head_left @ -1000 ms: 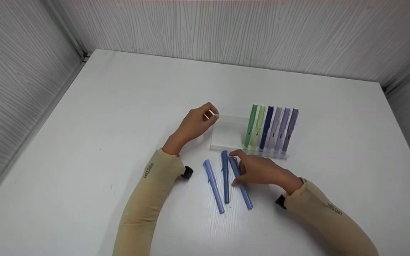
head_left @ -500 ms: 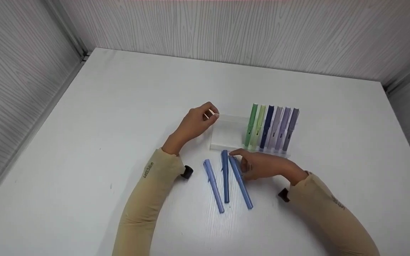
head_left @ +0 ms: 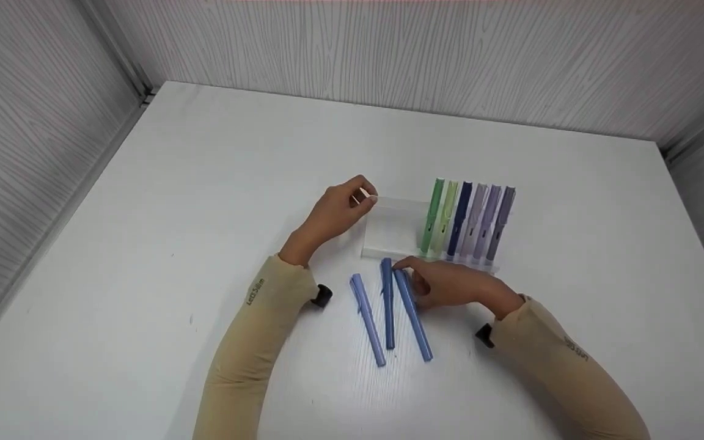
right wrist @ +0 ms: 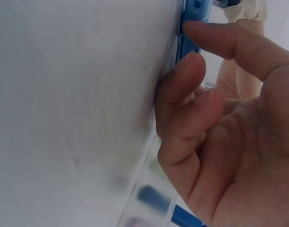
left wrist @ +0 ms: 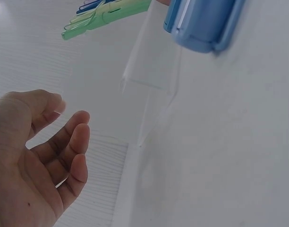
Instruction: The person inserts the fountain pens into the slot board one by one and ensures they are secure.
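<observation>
My left hand [head_left: 335,215] pinches the back left corner of a clear acrylic pen stand [head_left: 392,229] between thumb and fingertips. In the left wrist view, its other fingers curl loosely beside the clear sheet [left wrist: 104,80]. Lower right, my right hand [head_left: 457,283] holds the cap end of a blue pen [head_left: 415,324] lying on the table. Its index finger reaches over the top end, and the thumb lies against the pen's side, as the right wrist view shows. A darker blue pen [head_left: 388,308] and a light periwinkle pen [head_left: 368,324] lie just left of it.
Several pens stand in a row on the stand's right half, from a green pen [head_left: 432,214] to a grey-purple pen [head_left: 501,223]. The white table [head_left: 254,159] meets grey wood-grain panels [head_left: 388,55] at the back and sides.
The right hand's thumb has drawn in against the blue pen, and the pen's lower end has shifted very slightly left. The left hand stays at the stand's corner.
</observation>
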`<act>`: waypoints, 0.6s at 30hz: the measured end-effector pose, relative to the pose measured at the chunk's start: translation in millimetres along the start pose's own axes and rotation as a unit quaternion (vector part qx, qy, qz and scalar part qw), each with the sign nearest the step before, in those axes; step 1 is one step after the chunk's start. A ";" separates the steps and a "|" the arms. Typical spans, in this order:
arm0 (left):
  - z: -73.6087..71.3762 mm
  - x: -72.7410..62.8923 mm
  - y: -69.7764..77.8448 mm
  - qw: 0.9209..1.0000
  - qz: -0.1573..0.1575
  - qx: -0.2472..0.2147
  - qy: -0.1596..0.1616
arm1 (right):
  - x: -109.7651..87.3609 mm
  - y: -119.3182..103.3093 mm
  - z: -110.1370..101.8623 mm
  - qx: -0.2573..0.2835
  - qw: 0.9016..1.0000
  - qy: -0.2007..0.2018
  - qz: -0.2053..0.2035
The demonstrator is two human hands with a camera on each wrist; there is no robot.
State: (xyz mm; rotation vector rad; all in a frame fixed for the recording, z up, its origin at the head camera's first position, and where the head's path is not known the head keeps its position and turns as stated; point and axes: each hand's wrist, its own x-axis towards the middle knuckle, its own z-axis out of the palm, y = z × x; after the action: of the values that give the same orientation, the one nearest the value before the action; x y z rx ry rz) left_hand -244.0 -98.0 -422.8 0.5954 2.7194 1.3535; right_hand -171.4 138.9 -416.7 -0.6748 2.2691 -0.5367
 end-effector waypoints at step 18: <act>-0.2 -0.4 2.5 1.000 -0.003 -0.002 -0.003 | -17.8 0.0 -4.7 -0.001 0.997 0.079 -0.003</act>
State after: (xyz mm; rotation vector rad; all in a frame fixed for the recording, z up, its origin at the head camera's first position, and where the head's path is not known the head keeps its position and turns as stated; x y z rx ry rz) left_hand -242.9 -96.9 -420.8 0.5891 2.7111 1.3539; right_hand -163.8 150.5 -404.6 -0.6599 2.4149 -0.6103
